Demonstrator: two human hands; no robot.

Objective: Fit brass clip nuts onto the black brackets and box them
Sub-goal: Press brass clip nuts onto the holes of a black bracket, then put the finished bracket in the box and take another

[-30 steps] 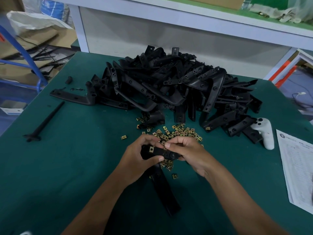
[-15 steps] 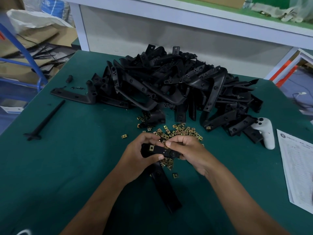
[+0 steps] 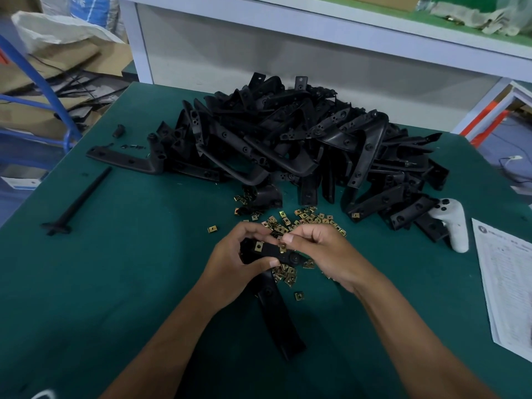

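The bracket pile lies far on the table, with loose nuts just near of it. A controller and paper lie right; a rod lies left.

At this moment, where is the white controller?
In the head view, the white controller lies on the green table at the right, against the bracket pile's right edge, just left of the printed sheet.

Dim, soft shadows, wide-angle edge distortion

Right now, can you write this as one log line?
left hand: holds bracket | right hand: pinches clip nut onto it | fitted nut: seated | boxing: not yet
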